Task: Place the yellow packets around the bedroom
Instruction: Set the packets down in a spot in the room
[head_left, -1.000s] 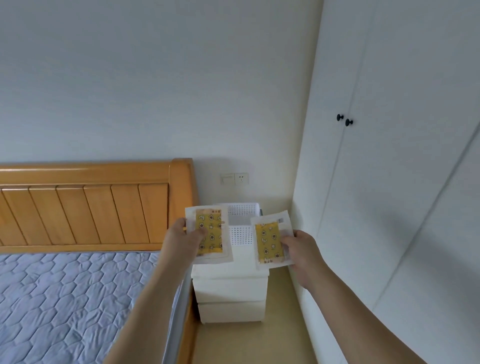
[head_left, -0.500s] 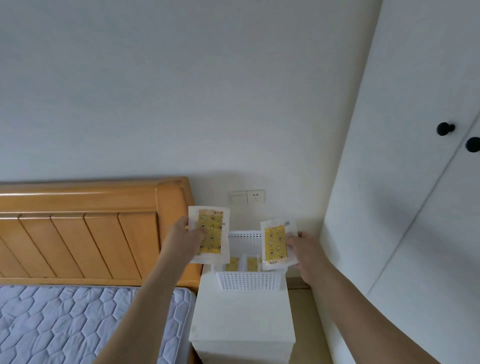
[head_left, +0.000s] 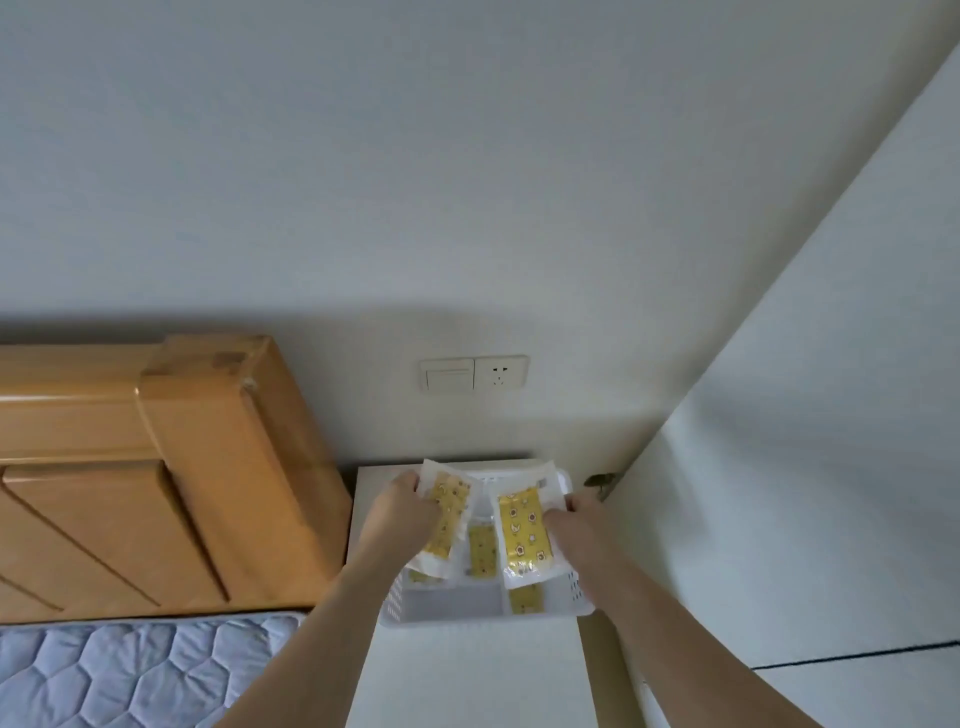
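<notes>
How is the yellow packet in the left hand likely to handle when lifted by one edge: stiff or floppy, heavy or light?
Probably floppy: the yellow packet bends along its length while the left hand pinches one side. Likely light, since a pinch at the edge carries it, as the right hand does with the other packet. Its clear glossy border may be a little slippery.

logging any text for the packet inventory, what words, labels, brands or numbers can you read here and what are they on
None can be read.
Yellow packet in the left hand: small printed motifs only, blurred.
Yellow packet in the right hand: small motifs and a tiny mark at its top corner, too small to read.
Packets in the white basket: blurred.
Wall switch and socket: no lettering visible.
</notes>
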